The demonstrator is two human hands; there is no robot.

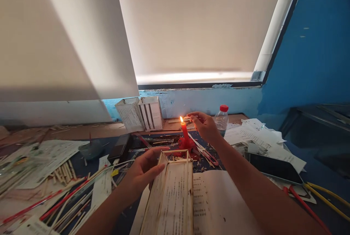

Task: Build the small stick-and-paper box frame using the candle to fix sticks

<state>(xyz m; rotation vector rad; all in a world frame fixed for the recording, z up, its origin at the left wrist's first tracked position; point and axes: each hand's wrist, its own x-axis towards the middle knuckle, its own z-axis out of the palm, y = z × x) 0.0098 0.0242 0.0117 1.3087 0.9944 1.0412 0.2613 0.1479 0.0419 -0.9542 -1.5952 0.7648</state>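
Note:
My left hand (142,171) grips the near side of a box-shaped model (175,195) built from thin wooden sticks and printed paper. My right hand (203,126) is raised beside a lit red candle (184,131), pinching a thin wooden stick (188,119) whose tip reaches toward the flame. The candle stands in a mass of red wax (186,143). Just below my right hand lie red-handled scissors (205,153). The model's far end sits a short way in front of the candle base.
An open book (221,202) lies under my right forearm. Two paper-covered boxes (139,114) and a red-capped plastic bottle (221,120) stand behind the candle. Loose papers, a dark tablet or phone (273,167), scattered sticks (65,206) and yellow cable (325,195) surround the work.

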